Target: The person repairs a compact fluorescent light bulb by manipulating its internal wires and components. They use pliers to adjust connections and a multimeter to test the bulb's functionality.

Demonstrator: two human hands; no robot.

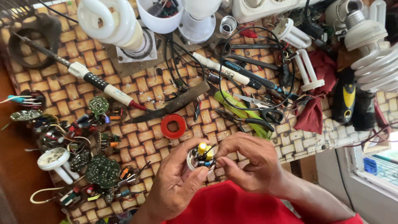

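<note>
Your left hand (178,182) clamps the white lamp base with its yellow-capped circuit board (202,157); right hand (248,161) pinches its wiring. Step: board work. Next needs fine fingertip control.

A red tape roll (173,126), scissors (260,107) and a soldering iron (89,77) lie about.

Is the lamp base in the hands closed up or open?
Open: the lamp base shows its yellow part and circuit components uncovered between left hand and right hand.
</note>
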